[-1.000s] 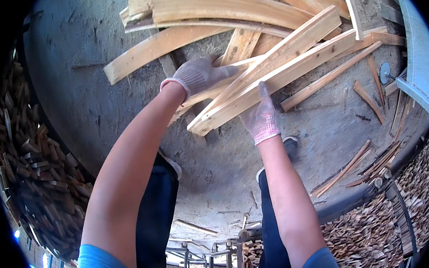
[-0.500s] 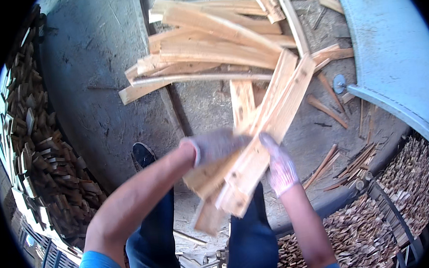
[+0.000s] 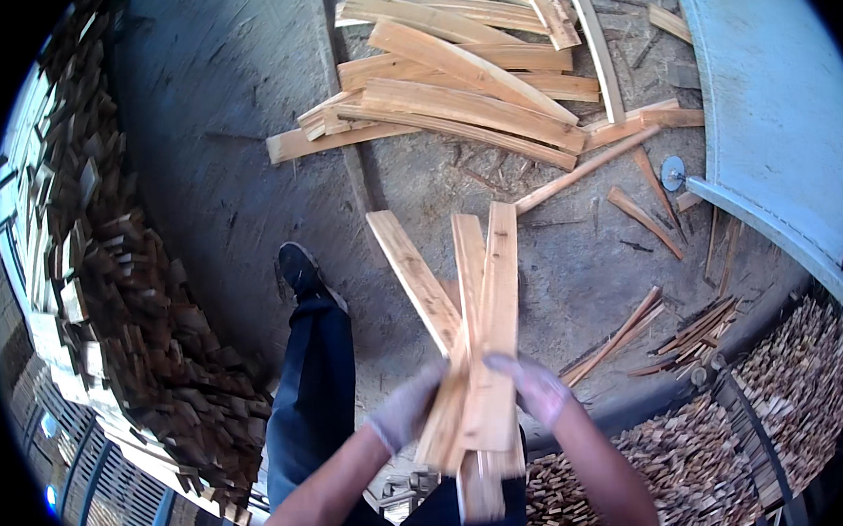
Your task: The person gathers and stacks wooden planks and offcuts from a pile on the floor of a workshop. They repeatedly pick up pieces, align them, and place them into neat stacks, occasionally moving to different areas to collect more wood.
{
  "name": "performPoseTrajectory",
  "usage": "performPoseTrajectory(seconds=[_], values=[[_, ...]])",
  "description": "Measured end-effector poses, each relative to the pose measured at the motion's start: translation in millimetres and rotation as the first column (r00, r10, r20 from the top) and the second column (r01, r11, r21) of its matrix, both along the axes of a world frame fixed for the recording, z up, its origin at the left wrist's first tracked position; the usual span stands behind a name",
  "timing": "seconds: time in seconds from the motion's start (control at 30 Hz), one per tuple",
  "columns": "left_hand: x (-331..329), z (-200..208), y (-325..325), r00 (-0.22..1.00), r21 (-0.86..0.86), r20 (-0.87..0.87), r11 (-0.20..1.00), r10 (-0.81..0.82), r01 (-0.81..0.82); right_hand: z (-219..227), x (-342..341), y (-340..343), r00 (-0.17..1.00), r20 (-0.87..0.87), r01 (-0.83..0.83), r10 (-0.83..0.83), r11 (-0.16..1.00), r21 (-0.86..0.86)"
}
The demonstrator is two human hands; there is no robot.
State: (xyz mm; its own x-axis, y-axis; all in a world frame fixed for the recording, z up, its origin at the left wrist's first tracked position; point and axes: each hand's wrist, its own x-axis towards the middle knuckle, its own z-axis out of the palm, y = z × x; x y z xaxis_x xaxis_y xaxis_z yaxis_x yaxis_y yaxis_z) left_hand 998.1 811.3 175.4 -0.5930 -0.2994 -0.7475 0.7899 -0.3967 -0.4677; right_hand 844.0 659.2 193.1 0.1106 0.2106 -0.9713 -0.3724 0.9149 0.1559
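Note:
Several short, pale wooden boards (image 3: 490, 395) are held in front of my legs, fanned out at their far ends. My gloved left hand (image 3: 410, 406) grips the bundle from its left side, fingers mostly hidden behind the wood. On the other side my gloved right hand (image 3: 536, 388) is closed on the boards, with its thumb over the top face. One board (image 3: 410, 269) slants away to the far left of the bundle. Beyond my hands, a loose pile of longer boards (image 3: 473, 93) lies on the concrete floor.
A tall stack of cut wood (image 3: 141, 312) runs along the left. At right stands a light blue metal panel (image 3: 780, 72). Thin wood strips (image 3: 617, 335) lie on the floor near it. Densely packed wood pieces (image 3: 685, 460) fill the lower right. My left shoe (image 3: 300, 270) is on the floor.
The held boards have come away from the pile and nearer to my body, turning more upright in view. My left hand has moved down to the bundle's left side; both hands now grip it lower.

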Motion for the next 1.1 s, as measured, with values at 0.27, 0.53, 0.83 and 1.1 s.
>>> performPoseTrajectory(seconds=[0.27, 0.53, 0.83, 1.1], values=[[-2.6, -17.0, -25.2, 0.836, -0.033, 0.541, 0.990, -0.096, 0.135, -39.5, 22.5, 44.6, 0.996, -0.019, 0.078, -0.082, 0.985, -0.152], [38.1, -14.4, -28.9, 0.573, 0.080, 0.674, 0.817, -0.467, 0.572, -54.2, 54.4, 67.2, 0.922, -0.125, 0.364, -0.367, 0.930, -0.046], [86.4, 72.4, -13.5, 0.602, -0.147, 0.727, 0.782, -0.329, 0.605, 18.6, 78.9, 67.7, 0.958, -0.043, 0.270, -0.282, 0.945, -0.187], [136.8, 165.8, 47.2, 0.393, -0.199, 0.919, 0.908, 0.042, 0.368, 138.2, 177.4, 82.2, 0.967, -0.059, -0.237, 0.247, 0.795, -0.559]])
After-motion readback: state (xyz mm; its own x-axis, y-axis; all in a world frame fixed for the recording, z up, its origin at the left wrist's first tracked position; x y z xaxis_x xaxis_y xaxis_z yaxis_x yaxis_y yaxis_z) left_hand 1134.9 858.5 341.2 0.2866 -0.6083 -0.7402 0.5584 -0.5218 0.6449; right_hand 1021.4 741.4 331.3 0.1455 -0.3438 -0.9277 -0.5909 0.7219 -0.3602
